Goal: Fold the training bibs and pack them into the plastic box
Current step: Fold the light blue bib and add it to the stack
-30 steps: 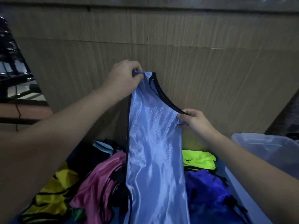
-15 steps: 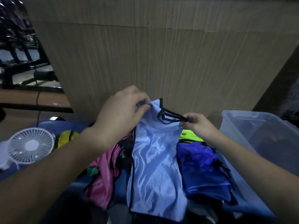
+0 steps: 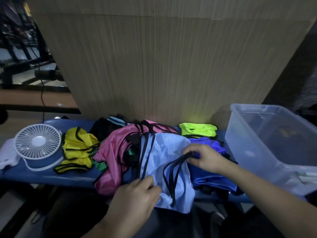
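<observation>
— So, where is the light blue bib [image 3: 164, 152]?

— Spread over the heap on the blue bench [image 3: 51, 176], satiny, edged in black binding. The left hand [image 3: 137, 194] pinches its near hem; the right hand [image 3: 204, 158] holds the black strap loop [image 3: 173, 170].

— And around it?

— Glossy pink bib [image 3: 113, 152] on the left, then a crumpled yellow bib [image 3: 77, 148] and a round white fan [image 3: 37, 143]. A royal blue bib [image 3: 209, 176] lies beneath the right hand, a neon green bib [image 3: 197, 130] beyond it. The clear plastic box [image 3: 267, 143] stands at the right end.

— Behind?

— A corrugated cardboard sheet [image 3: 163, 66], upright, with dim metal frames [image 3: 20, 54] far left.
</observation>
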